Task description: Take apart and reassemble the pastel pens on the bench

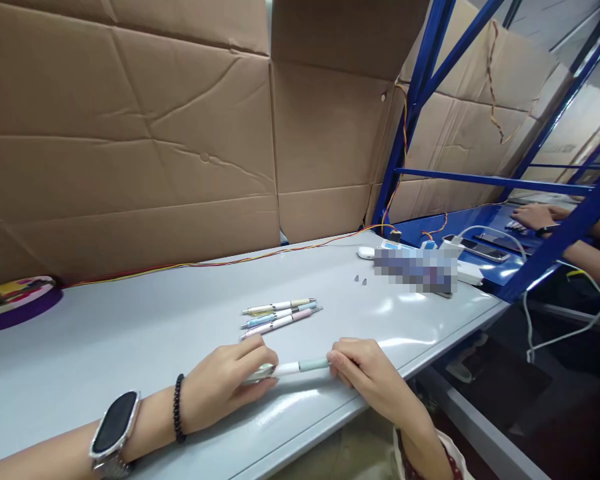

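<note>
A white and pale green pen (293, 367) is held level just above or on the table near its front edge; I cannot tell whether it touches. My left hand (230, 377) pinches its clip end between thumb and fingers. At the green grip end, my right hand (363, 367) has its fingers closed, hiding the tip. Three more pens lie side by side beyond my hands: a cream one (280, 307), a blue one (275, 317) and a pink one (283, 323).
A purple-edged round box or roll (25, 303) stands at the table's (130, 320) left. A phone-like blurred item (415, 267), a white case (366, 253) and two small grey bits (360, 280) lie right. Cardboard (130, 133) walls the back; another person's hand (534, 217) shows beyond the blue frame (415, 93).
</note>
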Tool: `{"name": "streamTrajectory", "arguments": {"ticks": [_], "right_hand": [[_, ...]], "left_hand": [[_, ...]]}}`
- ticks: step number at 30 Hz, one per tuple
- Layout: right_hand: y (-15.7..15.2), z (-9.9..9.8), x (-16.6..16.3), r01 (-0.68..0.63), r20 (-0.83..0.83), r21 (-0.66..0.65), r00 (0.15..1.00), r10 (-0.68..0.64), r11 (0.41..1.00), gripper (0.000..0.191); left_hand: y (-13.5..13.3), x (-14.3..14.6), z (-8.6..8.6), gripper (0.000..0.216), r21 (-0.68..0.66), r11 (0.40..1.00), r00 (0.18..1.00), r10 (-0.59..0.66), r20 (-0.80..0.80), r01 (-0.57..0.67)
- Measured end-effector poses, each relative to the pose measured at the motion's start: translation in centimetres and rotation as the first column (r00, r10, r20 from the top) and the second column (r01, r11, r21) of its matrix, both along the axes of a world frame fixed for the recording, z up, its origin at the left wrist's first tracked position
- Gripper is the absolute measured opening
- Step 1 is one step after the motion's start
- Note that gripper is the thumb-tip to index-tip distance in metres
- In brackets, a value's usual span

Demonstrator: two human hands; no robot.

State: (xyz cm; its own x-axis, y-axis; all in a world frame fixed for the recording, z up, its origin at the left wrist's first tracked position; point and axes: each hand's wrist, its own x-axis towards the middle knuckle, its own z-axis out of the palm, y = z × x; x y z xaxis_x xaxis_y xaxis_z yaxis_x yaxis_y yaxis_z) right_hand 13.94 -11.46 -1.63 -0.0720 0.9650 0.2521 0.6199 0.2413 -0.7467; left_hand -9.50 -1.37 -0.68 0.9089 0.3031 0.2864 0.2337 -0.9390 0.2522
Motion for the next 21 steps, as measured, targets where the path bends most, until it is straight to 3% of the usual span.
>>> {"name": "streamTrajectory", "arguments": {"ticks": [2,5,7,11,16,18,21], "right_hand": [[-0.02,0.02,0.05,-0.004,0.006,-0.005,1.000,0.004,1.000,0.042],[-0.15,-0.07,0.24,-0.007,-0.083,-0.042,0.997,0.004,0.999,0.021],[-0.25,-0.16,0.33,0.016,-0.148,-0.039,0.989,-0.021,0.999,0.031],[-0.28,-0.24,0.23,0.034,-0.191,-0.031,0.981,-0.039,0.999,0.015],[-0.16,-0.12,0.08,0.009,-0.069,0.023,0.998,-0.008,1.000,0.033],[-0.18,-0.14,0.27,-0.032,-0.132,0.014,0.991,0.034,0.999,0.032],[-0.49,-0.22,0.67,-0.164,-0.301,-0.015,0.942,0.152,0.986,0.034]], "left_hand": [[-0.06,0.00,0.00,0.011,0.021,1.000,1.000,0.000,0.009,0.000],[-0.09,0.07,0.10,0.011,-0.001,0.999,0.999,0.032,-0.017,-0.032],[-0.06,0.15,0.20,0.011,-0.031,0.998,0.998,0.046,-0.033,-0.047],[0.09,0.15,0.12,0.013,-0.020,1.000,1.000,0.018,-0.023,-0.018],[0.21,-0.32,-0.60,0.028,0.135,0.989,0.997,-0.071,0.033,0.066],[0.15,-0.46,-0.69,0.029,0.168,0.982,0.996,-0.090,0.021,0.085],[-0.02,-0.42,-0.41,0.028,0.088,0.996,1.000,-0.030,0.004,0.029]]}}
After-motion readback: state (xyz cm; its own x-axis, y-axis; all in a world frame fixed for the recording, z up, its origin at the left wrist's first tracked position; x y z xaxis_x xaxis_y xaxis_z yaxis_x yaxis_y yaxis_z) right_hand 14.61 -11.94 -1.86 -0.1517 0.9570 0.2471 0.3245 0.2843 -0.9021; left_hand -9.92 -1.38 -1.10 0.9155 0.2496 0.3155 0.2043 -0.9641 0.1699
